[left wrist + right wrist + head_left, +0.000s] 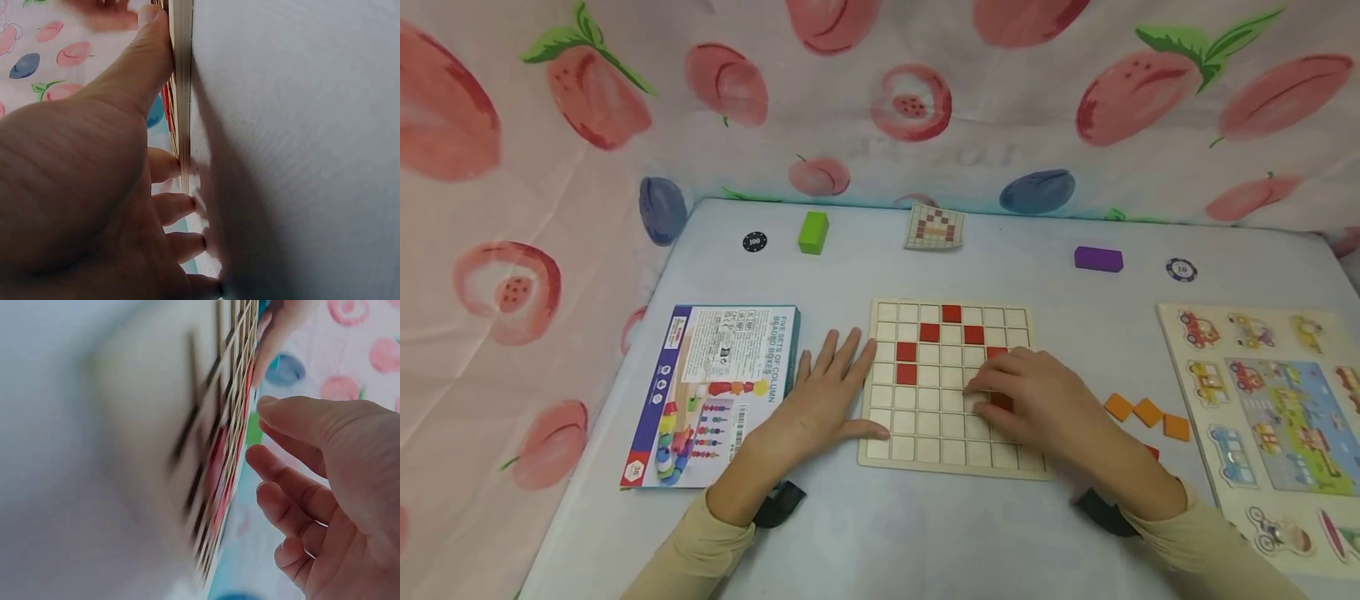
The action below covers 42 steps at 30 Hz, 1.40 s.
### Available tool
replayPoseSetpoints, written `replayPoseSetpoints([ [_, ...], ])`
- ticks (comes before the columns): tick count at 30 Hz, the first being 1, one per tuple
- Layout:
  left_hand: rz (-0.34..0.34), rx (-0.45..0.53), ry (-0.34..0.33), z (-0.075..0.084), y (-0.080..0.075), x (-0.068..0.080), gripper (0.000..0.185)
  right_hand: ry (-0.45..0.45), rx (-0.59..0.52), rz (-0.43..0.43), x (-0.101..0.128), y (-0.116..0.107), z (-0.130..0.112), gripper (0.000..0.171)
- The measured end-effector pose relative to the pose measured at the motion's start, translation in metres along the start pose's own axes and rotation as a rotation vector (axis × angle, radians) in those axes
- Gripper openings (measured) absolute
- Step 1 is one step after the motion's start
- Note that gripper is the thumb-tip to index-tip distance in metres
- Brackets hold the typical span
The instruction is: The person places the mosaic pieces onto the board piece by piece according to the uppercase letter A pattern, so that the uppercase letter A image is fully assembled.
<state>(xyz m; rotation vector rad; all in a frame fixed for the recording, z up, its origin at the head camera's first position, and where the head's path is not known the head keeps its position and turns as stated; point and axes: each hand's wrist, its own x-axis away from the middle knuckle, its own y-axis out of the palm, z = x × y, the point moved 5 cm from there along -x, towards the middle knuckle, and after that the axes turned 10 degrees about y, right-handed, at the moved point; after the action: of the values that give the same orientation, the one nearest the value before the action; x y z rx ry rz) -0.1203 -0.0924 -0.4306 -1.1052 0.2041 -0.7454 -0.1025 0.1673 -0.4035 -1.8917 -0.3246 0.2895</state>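
A wooden grid board point(953, 451) lies mid-table, with several red square tiles point(951, 314) set in its cells. My left hand point(823, 396) is spread flat at the board's left side, thumb on its lower left corner and index fingertip at its left edge. Over the right part of the board is my right hand point(1037, 400), fingers loosely bent. Between thumb and fingers point(269, 464) nothing shows in the right wrist view. A red tile point(1002, 402) lies partly covered below that hand, and another red tile point(997, 352) sits just beyond it.
Orange tiles point(1147, 412) and a partly hidden red tile point(1152, 452) lie right of the board. A boxed toy point(715, 392) is at left, a picture puzzle point(1217, 333) at right. Behind stand a pattern card point(934, 227), green block point(813, 232), purple block point(1098, 259) and two round chips point(1182, 270).
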Motion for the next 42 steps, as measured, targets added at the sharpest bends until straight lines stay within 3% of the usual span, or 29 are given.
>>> replayPoseSetpoints([
  [6, -0.002, -0.002, 0.004, 0.001, 0.000, 0.000, 0.115, 0.159, -0.006, 0.086, 0.058, -0.015, 0.046, 0.030],
  [12, 0.003, -0.018, 0.001, 0.001, 0.000, 0.000, 0.115, 0.330, 0.033, 0.100, 0.110, -0.028, 0.086, 0.041],
  [21, -0.001, -0.032, -0.008, 0.000, -0.001, 0.001, 0.116, 0.414, 0.078, 0.108, 0.147, -0.028, 0.115, 0.045],
  [27, -0.008, -0.025, 0.003, 0.001, 0.000, 0.000, 0.116, 0.354, 0.089, 0.142, 0.147, -0.029, 0.111, 0.043],
  [30, -0.013, -0.022, 0.001, 0.000, 0.001, 0.000, 0.116, 0.306, 0.067, 0.158, 0.135, -0.030, 0.102, 0.043],
  [36, -0.004, -0.009, 0.002, 0.000, 0.000, 0.000, 0.115, 0.152, -0.007, 0.190, 0.095, -0.027, 0.073, 0.042],
  [42, 0.006, 0.002, 0.017, 0.001, -0.001, 0.001, 0.114, -0.003, -0.018, 0.144, 0.048, -0.008, 0.030, 0.028],
])
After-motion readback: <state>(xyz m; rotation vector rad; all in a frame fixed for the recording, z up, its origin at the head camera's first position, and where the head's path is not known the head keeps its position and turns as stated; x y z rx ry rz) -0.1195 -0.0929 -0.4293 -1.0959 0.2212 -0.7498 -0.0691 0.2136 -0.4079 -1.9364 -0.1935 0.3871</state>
